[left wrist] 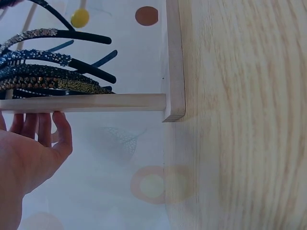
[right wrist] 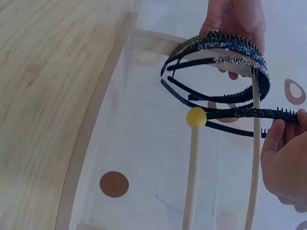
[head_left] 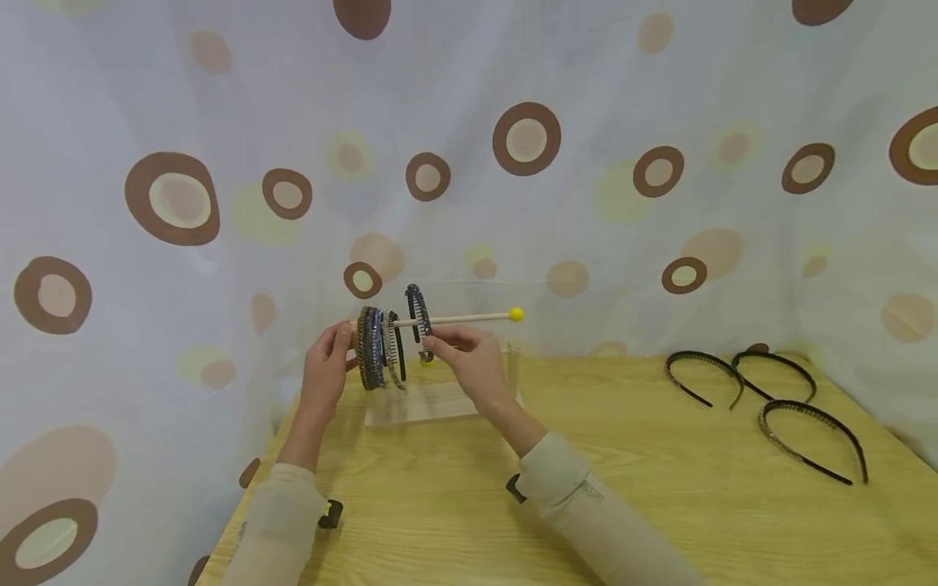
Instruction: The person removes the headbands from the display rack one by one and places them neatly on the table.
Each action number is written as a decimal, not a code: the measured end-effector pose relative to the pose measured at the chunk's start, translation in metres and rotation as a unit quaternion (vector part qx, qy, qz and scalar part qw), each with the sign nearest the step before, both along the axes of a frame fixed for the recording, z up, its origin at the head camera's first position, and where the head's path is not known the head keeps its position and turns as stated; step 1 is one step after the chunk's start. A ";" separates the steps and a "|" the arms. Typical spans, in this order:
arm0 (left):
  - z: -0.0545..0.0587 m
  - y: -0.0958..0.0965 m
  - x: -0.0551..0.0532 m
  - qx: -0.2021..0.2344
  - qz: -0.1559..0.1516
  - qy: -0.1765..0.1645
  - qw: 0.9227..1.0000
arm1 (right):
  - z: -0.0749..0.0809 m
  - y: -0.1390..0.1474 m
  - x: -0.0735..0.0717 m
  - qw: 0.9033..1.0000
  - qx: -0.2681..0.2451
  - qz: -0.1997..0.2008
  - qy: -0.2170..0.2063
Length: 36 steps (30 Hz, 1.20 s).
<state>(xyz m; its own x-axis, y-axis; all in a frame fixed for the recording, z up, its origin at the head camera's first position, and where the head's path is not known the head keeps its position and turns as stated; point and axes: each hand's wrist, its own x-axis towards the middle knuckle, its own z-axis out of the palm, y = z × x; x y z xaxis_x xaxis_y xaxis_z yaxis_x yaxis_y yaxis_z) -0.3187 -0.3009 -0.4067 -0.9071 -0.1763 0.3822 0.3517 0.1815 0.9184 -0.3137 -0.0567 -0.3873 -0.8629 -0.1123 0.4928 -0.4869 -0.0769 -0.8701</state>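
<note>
A wooden headband stand (left wrist: 134, 102) has a long rod (head_left: 476, 317) tipped with a yellow ball (head_left: 516, 314). Several glittery headbands (head_left: 370, 350) hang bunched at the rod's left end. My left hand (head_left: 326, 366) grips the stand's upright beside them, fingertips showing against the wood in the left wrist view. With thumb and fingers, my right hand (head_left: 476, 370) pinches a dark, sparkly toothed headband (head_left: 419, 309). That headband sits around the rod, a little right of the bunch. A second yellow ball (left wrist: 80, 18) belongs to a lower rod.
Three loose black headbands, a left one (head_left: 703, 356), a rear one (head_left: 777, 356) and a front one (head_left: 821, 413), lie on the right of the wooden table (head_left: 623, 505). Behind the stand hangs a white curtain (head_left: 469, 220) patterned with brown circles.
</note>
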 end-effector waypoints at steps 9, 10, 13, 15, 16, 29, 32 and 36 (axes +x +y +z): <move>0.002 0.001 0.000 -0.007 0.006 -0.006 1.000 | 0.012 0.032 0.004 0.999 -0.035 -0.023 0.023; 0.003 0.001 0.000 -0.007 0.006 -0.007 1.000 | 0.016 0.036 0.008 0.999 -0.036 -0.027 0.026; 0.011 0.005 0.008 -0.006 0.003 -0.016 1.000 | 0.022 0.047 0.014 0.998 -0.040 -0.033 0.030; 0.011 0.005 0.008 -0.003 0.001 -0.022 1.000 | 0.024 0.055 0.015 0.998 -0.045 -0.034 0.033; 0.011 0.005 0.008 -0.002 0.001 -0.024 1.000 | 0.024 0.060 0.016 0.998 -0.048 -0.034 0.034; 0.000 -0.001 0.000 -0.004 0.009 -0.032 0.999 | 0.017 0.133 0.011 0.995 -0.075 -0.030 0.058; 0.001 0.001 0.001 0.001 0.005 -0.033 0.999 | 0.017 0.156 0.011 0.994 -0.071 -0.057 0.059; 0.000 0.004 0.001 0.004 0.005 -0.031 1.000 | 0.018 0.186 0.014 0.992 -0.075 -0.083 0.051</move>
